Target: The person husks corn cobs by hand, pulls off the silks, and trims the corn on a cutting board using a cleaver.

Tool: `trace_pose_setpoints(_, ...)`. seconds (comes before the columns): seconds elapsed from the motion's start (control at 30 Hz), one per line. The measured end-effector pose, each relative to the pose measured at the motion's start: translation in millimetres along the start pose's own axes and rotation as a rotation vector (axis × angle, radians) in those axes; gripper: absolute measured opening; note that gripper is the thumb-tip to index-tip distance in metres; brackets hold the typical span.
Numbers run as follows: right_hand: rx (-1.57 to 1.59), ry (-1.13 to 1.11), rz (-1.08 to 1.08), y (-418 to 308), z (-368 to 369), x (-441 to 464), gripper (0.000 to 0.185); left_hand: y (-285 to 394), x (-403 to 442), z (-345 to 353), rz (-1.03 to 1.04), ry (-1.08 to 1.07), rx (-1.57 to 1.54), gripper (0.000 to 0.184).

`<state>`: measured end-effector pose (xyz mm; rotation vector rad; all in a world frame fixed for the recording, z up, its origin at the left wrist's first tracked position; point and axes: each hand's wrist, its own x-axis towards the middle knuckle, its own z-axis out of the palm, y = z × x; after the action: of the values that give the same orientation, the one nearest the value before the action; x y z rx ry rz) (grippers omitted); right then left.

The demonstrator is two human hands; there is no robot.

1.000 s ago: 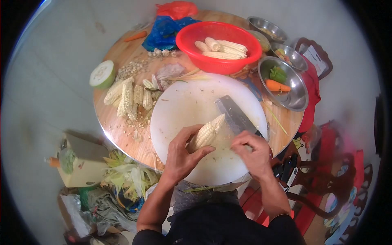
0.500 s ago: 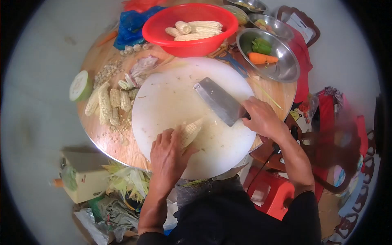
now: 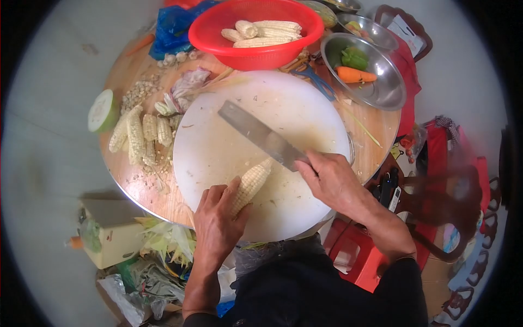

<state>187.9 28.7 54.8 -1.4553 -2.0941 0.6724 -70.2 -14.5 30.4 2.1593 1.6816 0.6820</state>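
A pale corn cob [image 3: 253, 185] lies slanted on the round white cutting board [image 3: 218, 136]. My left hand [image 3: 219, 213] grips its lower end, fingers along one side and thumb on the other. In my right hand [image 3: 330, 177] is a cleaver [image 3: 260, 134], its handle wrapped by the fingers. The blade points to the upper left, above the board and just beyond the cob's tip. Whether the blade touches the board I cannot tell.
A red basin [image 3: 256, 57] of corn cobs stands at the back. Steel bowls are at the right, one with a carrot [image 3: 356, 75] and a green pepper [image 3: 354, 58]. Several cob pieces [image 3: 137, 133], garlic cloves [image 3: 140, 91] and a cut green-skinned gourd [image 3: 103, 111] lie left.
The cleaver has moved left toward the cob, its blade turned more edge-on. My left hand has shifted slightly down and left, showing more of the cob.
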Motion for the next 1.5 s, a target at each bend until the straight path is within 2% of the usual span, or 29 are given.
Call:
trace_pose_setpoints(0.4,-0.111,-0.151,0.008,-11,4,6,0.028,3,5,-1,-0.027,-0.013,0.0,0.056)
trace_pose_setpoints(0.57,-0.17,-0.328,0.046,-19,-7,19,0.027,7,7,-2,0.019,-0.022,0.032,0.058)
trace_pose_setpoints(0.7,-0.144,-0.29,-0.044,-14,-10,30,0.028,10,8,-4,0.03,-0.036,0.039,0.058)
trace_pose_setpoints(0.77,-0.152,-0.445,-0.119,-12,-13,39,0.024,12,10,-7,0.013,-0.067,0.066,0.058)
trace_pose_setpoints(0.8,-0.158,-0.442,-0.106,-12,-12,44,0.024,11,10,-6,0.022,-0.072,0.056,0.058)
trace_pose_setpoints(0.87,-0.188,-0.621,0.079,-13,-3,54,0.032,9,9,-5,0.003,-0.06,0.033,0.058)
trace_pose_setpoints(1.0,-0.248,-0.568,0.11,-18,17,44,0.03,10,9,-6,-0.008,-0.027,0.022,0.056)
trace_pose_setpoints(1.07,-0.152,-0.408,0.119,-14,21,34,0.03,4,8,-6,-0.018,-0.026,-0.031,0.056)
trace_pose_setpoints(1.1,-0.153,-0.396,0.117,-3,26,30,0.03,3,6,-8,-0.007,-0.021,-0.027,0.056)
trace_pose_setpoints(1.2,-0.067,-0.258,-0.039,22,31,24,0.031,-14,-3,-19,-0.097,-0.085,-0.159,0.055)
trace_pose_setpoints(1.27,0.12,-0.116,-0.056,27,19,16,0.033,-29,-16,-24,-0.219,-0.082,-0.484,0.05)
trace_pose_setpoints(1.3,0.188,-0.204,0.308,16,0,17,0.032,-20,-16,-40,-0.378,-0.175,-0.634,0.052)
trace_pose_setpoints(1.33,0.192,-0.215,0.299,18,-6,14,0.032,-23,-22,-40,-0.389,-0.166,-0.63,0.052)
trace_pose_setpoints(1.4,0.109,-0.009,0.167,25,-22,7,0.036,-31,-27,-35,-0.311,-0.088,-0.991,0.06)
trace_pose_setpoints(1.43,0.109,-0.004,0.155,24,-30,5,0.036,-33,-27,-36,-0.272,-0.151,-1.08,0.069)
trace_pose_setpoints(1.47,0.2,-0.122,0.325,23,-37,5,0.038,-34,-27,-32,-0.265,-0.137,-1.074,0.069)
trace_pose_setpoints(1.5,0.289,-0.246,0.492,22,-41,5,0.04,-33,-29,-25,-0.258,-0.198,-1.291,0.07)
